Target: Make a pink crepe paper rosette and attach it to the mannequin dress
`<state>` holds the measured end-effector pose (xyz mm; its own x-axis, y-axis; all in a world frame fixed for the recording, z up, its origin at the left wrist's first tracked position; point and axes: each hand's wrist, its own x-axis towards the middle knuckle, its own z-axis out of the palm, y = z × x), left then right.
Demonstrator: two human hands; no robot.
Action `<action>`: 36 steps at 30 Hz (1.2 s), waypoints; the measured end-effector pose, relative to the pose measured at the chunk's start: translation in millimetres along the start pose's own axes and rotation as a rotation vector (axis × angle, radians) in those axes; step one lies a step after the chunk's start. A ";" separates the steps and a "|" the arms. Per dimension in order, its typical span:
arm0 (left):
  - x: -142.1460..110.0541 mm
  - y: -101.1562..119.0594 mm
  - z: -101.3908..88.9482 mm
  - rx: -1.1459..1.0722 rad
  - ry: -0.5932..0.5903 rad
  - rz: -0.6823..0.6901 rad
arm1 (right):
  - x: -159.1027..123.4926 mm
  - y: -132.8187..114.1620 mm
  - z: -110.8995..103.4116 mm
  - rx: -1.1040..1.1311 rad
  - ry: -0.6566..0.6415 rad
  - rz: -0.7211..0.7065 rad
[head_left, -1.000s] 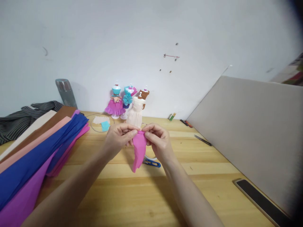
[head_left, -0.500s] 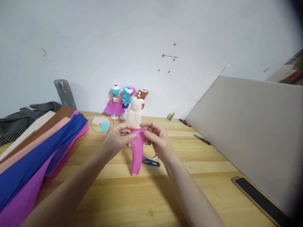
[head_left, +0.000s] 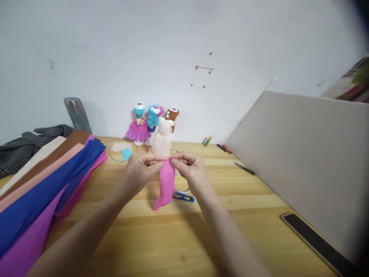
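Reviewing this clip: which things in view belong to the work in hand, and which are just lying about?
In the work:
- pink strip, top edge pinched by left hand and right hand
- likely: coloured sheets, blue thread snips, dressed miniature mannequins

Apparently just lying about:
- metal-capped flask
- striped cloth
- smartphone

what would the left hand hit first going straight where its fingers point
Past the pink strip it pinches, probably the right hand just opposite, though depth is unclear.
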<state>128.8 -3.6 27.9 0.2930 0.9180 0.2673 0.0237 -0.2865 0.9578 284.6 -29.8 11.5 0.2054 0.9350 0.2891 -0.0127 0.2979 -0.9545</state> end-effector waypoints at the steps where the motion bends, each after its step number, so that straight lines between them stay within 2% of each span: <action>1: -0.7 0.5 0.4 0.004 0.011 -0.008 | -0.5 -0.6 0.9 0.020 -0.001 0.030; 5: -2.9 5.3 2.6 -0.075 0.042 -0.112 | -2.6 -1.3 4.4 0.119 -0.019 0.123; 8: -4.0 8.3 3.8 -0.177 0.061 -0.180 | -4.1 0.0 6.8 0.165 -0.017 0.069; 12: -5.5 7.3 4.7 -0.275 0.049 -0.106 | -6.0 1.5 9.3 0.222 0.010 -0.032; 17: -6.6 3.6 6.4 -0.333 0.014 -0.018 | -7.7 2.7 9.4 0.249 -0.010 -0.093; 22: -7.2 4.7 8.2 -0.328 0.071 0.034 | -9.3 3.5 9.0 0.217 -0.027 -0.139; 30: -10.9 -1.2 12.4 -0.235 0.167 0.075 | -13.4 -3.7 13.2 0.108 0.065 -0.172; 36: -9.8 6.7 13.5 -0.335 0.201 -0.015 | -12.5 -2.5 13.7 0.123 0.102 -0.166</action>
<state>139.0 -18.2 30.3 0.1009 0.9663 0.2369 -0.2969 -0.1980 0.9341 268.7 -39.6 11.3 0.3125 0.8489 0.4263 -0.0887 0.4729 -0.8766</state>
